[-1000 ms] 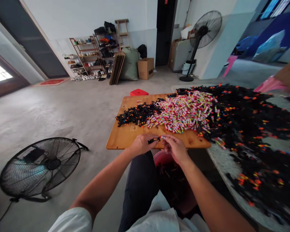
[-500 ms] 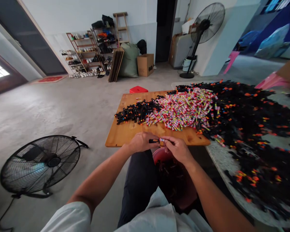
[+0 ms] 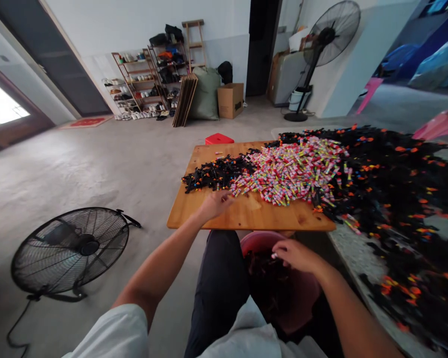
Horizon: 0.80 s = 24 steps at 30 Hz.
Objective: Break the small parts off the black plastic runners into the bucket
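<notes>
My left hand (image 3: 215,204) reaches over the wooden board, its fingers loosely bent and apart at the near edge of the heaps; I see nothing held in it. Just beyond its fingertips lie a small heap of black plastic pieces (image 3: 212,175) with orange and blue bits and a large heap of short pink-and-white labelled tubes (image 3: 294,171). Over a reddish bucket (image 3: 256,239) below the board, my right hand (image 3: 296,256) has its fingers pinched. Something small and whitish shows at the fingertips, too small to name. Dark pieces fill the bucket.
The wooden board (image 3: 194,217) lies in front of my knees. To the right, a stone-topped table (image 3: 353,253) carries a wide spread of black pieces. A black floor fan (image 3: 87,245) stands at left, a red stool (image 3: 219,138) behind the board, and a carton (image 3: 230,101) by the wall.
My hands were together at the board's edge on a black piece with a labelled tube. They have parted: the left forward to the heaps, the right down over the bucket. The view shifted slightly.
</notes>
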Each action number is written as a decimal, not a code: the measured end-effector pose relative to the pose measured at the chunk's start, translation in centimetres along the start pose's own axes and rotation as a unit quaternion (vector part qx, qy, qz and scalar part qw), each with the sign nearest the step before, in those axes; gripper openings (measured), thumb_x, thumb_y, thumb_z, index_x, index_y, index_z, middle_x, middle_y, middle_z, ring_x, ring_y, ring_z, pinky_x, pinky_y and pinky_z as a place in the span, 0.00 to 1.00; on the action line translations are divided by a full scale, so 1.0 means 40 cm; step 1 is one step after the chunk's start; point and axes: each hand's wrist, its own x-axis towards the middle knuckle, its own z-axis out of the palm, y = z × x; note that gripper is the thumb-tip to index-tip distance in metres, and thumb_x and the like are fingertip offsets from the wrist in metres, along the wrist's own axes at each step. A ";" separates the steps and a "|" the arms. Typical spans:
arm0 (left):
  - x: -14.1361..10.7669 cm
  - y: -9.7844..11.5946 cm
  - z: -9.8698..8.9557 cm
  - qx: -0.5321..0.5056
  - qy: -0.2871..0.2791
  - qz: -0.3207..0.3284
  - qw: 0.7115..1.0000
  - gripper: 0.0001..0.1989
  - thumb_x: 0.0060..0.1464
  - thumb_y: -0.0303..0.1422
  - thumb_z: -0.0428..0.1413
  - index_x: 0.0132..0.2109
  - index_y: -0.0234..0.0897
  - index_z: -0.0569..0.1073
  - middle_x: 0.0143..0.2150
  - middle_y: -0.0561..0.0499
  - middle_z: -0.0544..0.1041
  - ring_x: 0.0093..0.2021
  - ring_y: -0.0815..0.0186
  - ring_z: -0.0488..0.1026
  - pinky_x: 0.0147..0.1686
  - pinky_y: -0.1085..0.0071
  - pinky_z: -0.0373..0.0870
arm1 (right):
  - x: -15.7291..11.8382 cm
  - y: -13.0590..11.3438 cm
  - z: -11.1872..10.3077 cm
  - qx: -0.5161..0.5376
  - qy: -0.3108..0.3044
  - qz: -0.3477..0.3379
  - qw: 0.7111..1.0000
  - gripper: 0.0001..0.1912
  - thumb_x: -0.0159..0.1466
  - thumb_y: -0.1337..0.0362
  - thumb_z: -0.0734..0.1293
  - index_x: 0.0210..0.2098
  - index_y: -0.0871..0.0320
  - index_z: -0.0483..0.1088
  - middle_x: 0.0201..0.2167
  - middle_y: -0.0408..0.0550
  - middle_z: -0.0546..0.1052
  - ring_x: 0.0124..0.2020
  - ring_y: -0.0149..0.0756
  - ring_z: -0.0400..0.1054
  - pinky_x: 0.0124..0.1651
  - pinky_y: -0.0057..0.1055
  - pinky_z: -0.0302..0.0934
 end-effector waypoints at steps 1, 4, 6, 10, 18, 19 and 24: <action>0.030 -0.020 -0.007 0.021 0.029 -0.037 0.999 0.14 0.66 0.39 0.57 0.53 0.39 0.80 0.46 0.47 0.84 0.44 0.62 0.79 0.43 0.72 0.70 | 0.004 0.010 0.004 -0.045 -0.004 -0.002 0.999 0.09 0.62 0.63 0.66 0.32 0.57 0.79 0.28 0.46 0.80 0.29 0.36 0.73 0.31 0.28 0.60; 0.112 -0.061 -0.013 0.054 0.071 -0.103 0.991 0.13 0.68 0.38 0.55 0.49 0.36 0.80 0.47 0.43 0.83 0.46 0.59 0.79 0.44 0.70 0.69 | 0.048 -0.028 0.006 -0.121 0.023 -0.028 0.992 0.12 0.65 0.64 0.64 0.29 0.57 0.77 0.27 0.46 0.80 0.31 0.36 0.73 0.34 0.28 0.58; 0.155 -0.071 -0.002 0.061 0.082 -0.129 0.986 0.15 0.68 0.41 0.55 0.50 0.37 0.79 0.47 0.42 0.83 0.47 0.58 0.79 0.44 0.69 0.69 | 0.107 -0.097 0.004 -0.139 0.076 -0.044 0.986 0.16 0.69 0.63 0.60 0.32 0.58 0.77 0.27 0.47 0.80 0.32 0.37 0.74 0.35 0.29 0.58; 0.217 -0.071 0.028 0.105 0.115 -0.141 0.978 0.21 0.69 0.47 0.51 0.57 0.39 0.75 0.51 0.39 0.81 0.52 0.54 0.77 0.49 0.65 0.69 | 0.267 -0.261 0.016 -0.215 0.183 -0.076 0.956 0.13 0.69 0.66 0.61 0.44 0.57 0.78 0.42 0.52 0.82 0.46 0.42 0.74 0.47 0.31 0.62; 0.257 -0.079 0.025 0.207 0.060 -0.049 0.975 0.32 0.63 0.57 0.53 0.66 0.45 0.70 0.61 0.38 0.68 0.59 0.47 0.70 0.53 0.59 0.69 | 0.452 -0.379 0.084 -0.324 0.229 -0.033 0.918 0.28 0.72 0.62 0.61 0.70 0.59 0.62 0.63 0.62 0.67 0.56 0.50 0.71 0.55 0.39 0.64; 0.259 -0.078 0.025 0.210 0.044 -0.044 0.976 0.31 0.63 0.56 0.55 0.64 0.44 0.71 0.60 0.38 0.67 0.58 0.48 0.71 0.53 0.59 0.69 | 0.455 -0.374 0.087 -0.331 0.228 -0.034 0.915 0.28 0.72 0.63 0.60 0.70 0.59 0.61 0.64 0.63 0.67 0.56 0.50 0.71 0.55 0.39 0.65; 0.250 -0.063 0.029 0.227 0.025 -0.014 0.974 0.28 0.61 0.48 0.61 0.61 0.38 0.69 0.59 0.36 0.71 0.59 0.47 0.71 0.52 0.60 0.70 | 0.433 -0.343 0.070 -0.376 0.177 -0.062 0.908 0.26 0.73 0.69 0.54 0.70 0.60 0.62 0.65 0.65 0.67 0.57 0.50 0.72 0.56 0.41 0.64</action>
